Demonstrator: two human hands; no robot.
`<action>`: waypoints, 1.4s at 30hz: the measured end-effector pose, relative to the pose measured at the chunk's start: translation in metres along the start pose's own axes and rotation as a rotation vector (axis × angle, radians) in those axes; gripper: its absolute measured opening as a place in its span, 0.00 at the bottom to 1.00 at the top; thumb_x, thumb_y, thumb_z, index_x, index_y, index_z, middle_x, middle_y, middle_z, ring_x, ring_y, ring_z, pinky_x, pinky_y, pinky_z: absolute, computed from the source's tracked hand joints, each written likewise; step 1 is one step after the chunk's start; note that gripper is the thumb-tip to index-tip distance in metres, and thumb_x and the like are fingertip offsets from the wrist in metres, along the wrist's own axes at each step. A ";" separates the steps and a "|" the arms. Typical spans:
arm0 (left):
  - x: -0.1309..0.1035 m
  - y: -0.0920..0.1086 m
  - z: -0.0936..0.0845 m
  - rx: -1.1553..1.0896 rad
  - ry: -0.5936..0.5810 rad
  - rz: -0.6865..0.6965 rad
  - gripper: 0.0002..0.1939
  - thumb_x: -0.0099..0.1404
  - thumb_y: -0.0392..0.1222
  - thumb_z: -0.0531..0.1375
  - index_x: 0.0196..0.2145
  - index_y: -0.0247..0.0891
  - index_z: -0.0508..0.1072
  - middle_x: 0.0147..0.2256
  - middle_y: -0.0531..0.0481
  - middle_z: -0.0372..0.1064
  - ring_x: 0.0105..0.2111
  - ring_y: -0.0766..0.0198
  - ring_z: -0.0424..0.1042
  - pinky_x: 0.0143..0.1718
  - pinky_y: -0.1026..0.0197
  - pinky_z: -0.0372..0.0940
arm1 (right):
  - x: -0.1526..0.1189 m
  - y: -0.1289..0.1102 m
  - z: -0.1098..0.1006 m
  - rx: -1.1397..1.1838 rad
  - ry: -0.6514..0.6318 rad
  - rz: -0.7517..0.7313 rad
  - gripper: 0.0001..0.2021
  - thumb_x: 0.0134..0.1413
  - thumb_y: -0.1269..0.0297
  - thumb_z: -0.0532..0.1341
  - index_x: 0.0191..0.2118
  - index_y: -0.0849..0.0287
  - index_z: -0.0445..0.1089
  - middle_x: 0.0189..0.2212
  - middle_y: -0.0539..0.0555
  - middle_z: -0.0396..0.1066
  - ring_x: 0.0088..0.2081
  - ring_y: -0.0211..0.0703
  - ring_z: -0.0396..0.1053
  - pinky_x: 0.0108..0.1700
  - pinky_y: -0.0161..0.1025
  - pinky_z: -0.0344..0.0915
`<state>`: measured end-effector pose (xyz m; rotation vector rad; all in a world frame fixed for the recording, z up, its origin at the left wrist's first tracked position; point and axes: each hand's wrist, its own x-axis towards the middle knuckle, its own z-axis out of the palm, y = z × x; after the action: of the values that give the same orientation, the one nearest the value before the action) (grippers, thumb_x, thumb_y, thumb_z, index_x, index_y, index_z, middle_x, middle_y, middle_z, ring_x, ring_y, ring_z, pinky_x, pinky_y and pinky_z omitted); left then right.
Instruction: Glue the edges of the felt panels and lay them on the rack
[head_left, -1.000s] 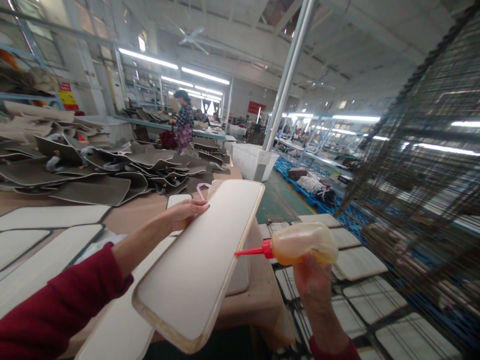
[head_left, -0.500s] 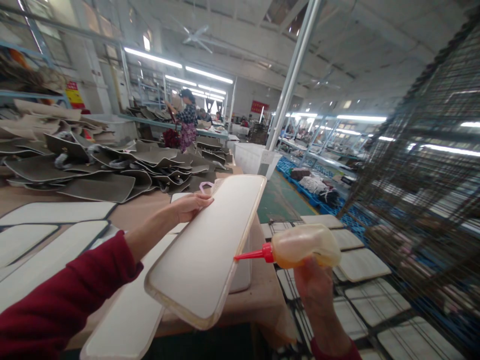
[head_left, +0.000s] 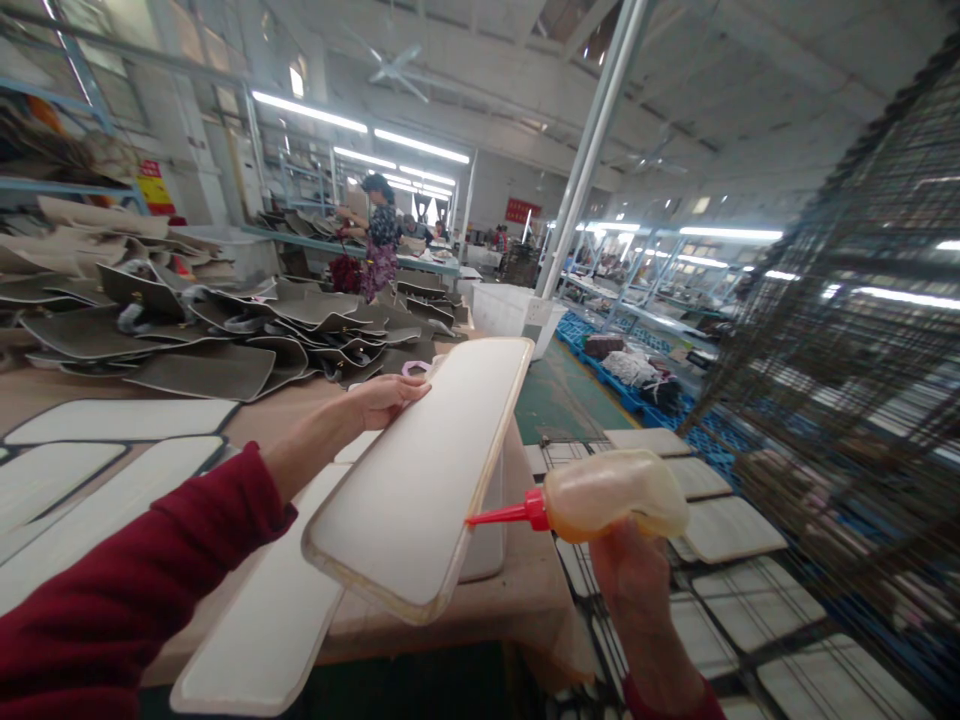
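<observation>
My left hand (head_left: 391,398) pinches the left edge of a long white panel (head_left: 420,480) with rounded corners and a yellowish, glossy rim. The panel is held up and tilted above the table (head_left: 517,600). In my right hand (head_left: 631,575) lies a translucent squeeze bottle (head_left: 611,492) with amber liquid low inside. Its red nozzle tip touches the panel's right edge, below the middle. Under the held panel, another white panel (head_left: 262,620) lies on the table and sticks out past the front edge.
More white panels (head_left: 124,420) lie at left, with a heap of dark grey pieces (head_left: 225,330) behind them. At right, panels (head_left: 731,527) rest on wire racks, and a tall wire rack (head_left: 847,250) leans above. A person (head_left: 381,235) stands farther back by a white bin (head_left: 502,312).
The held panel's lower end has risen slightly and the panel has turned a little. The nozzle stays against its right edge, slightly lower along it. Both hands keep their hold.
</observation>
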<state>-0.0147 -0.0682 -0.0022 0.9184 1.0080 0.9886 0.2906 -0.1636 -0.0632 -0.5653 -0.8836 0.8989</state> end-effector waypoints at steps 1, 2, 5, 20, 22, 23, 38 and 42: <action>0.000 0.001 -0.001 -0.001 -0.010 -0.003 0.10 0.56 0.27 0.65 0.38 0.29 0.77 0.30 0.42 0.78 0.25 0.60 0.76 0.28 0.60 0.74 | 0.000 0.000 0.000 -0.004 -0.001 -0.003 0.22 0.33 0.59 0.75 0.40 0.51 0.75 0.34 0.48 0.79 0.27 0.37 0.73 0.32 0.32 0.72; 0.000 0.001 -0.001 -0.002 -0.023 -0.007 0.10 0.56 0.27 0.66 0.38 0.29 0.77 0.30 0.42 0.78 0.25 0.59 0.76 0.28 0.59 0.74 | -0.001 -0.001 0.001 -0.008 0.004 -0.009 0.22 0.32 0.59 0.75 0.40 0.51 0.75 0.34 0.48 0.79 0.28 0.38 0.73 0.33 0.33 0.73; 0.003 0.002 -0.004 -0.005 -0.053 -0.017 0.13 0.53 0.28 0.68 0.38 0.29 0.77 0.30 0.41 0.78 0.26 0.58 0.77 0.30 0.57 0.74 | -0.002 -0.002 0.003 -0.005 0.023 -0.003 0.24 0.32 0.58 0.75 0.41 0.50 0.75 0.34 0.49 0.79 0.30 0.41 0.75 0.33 0.35 0.74; 0.002 0.009 0.005 -0.015 0.113 -0.007 0.09 0.64 0.28 0.57 0.40 0.28 0.76 0.24 0.45 0.76 0.21 0.62 0.74 0.24 0.63 0.71 | -0.005 0.000 0.000 0.026 -0.068 0.085 0.25 0.32 0.56 0.74 0.42 0.53 0.76 0.31 0.55 0.80 0.31 0.54 0.77 0.39 0.54 0.75; 0.001 0.010 0.005 -0.020 0.104 -0.010 0.08 0.62 0.27 0.59 0.40 0.28 0.76 0.23 0.46 0.75 0.19 0.64 0.73 0.23 0.64 0.70 | -0.006 0.001 0.002 0.025 -0.069 0.094 0.25 0.32 0.55 0.74 0.42 0.53 0.76 0.31 0.56 0.80 0.31 0.55 0.77 0.40 0.56 0.75; 0.000 0.011 0.005 -0.023 0.101 -0.011 0.08 0.61 0.27 0.60 0.40 0.28 0.76 0.22 0.47 0.75 0.18 0.64 0.72 0.22 0.65 0.70 | -0.006 0.002 0.002 0.024 -0.062 0.098 0.26 0.32 0.54 0.74 0.43 0.53 0.76 0.30 0.56 0.80 0.31 0.54 0.77 0.40 0.55 0.75; 0.002 0.006 0.008 -0.053 0.322 0.162 0.12 0.59 0.25 0.61 0.42 0.29 0.75 0.24 0.47 0.76 0.19 0.64 0.73 0.22 0.66 0.70 | 0.027 0.007 0.032 0.136 0.051 0.060 0.22 0.38 0.52 0.72 0.42 0.53 0.75 0.34 0.52 0.79 0.38 0.47 0.76 0.45 0.46 0.72; -0.005 -0.005 0.024 -0.024 0.233 0.133 0.17 0.56 0.27 0.64 0.44 0.32 0.76 0.26 0.47 0.77 0.20 0.60 0.75 0.20 0.64 0.70 | 0.068 0.004 0.056 0.145 0.095 -0.111 0.20 0.30 0.59 0.74 0.35 0.57 0.74 0.31 0.50 0.77 0.35 0.44 0.74 0.43 0.45 0.72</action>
<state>0.0079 -0.0780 0.0005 0.8723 1.1380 1.2391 0.2639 -0.0996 -0.0088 -0.4262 -0.7500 0.8215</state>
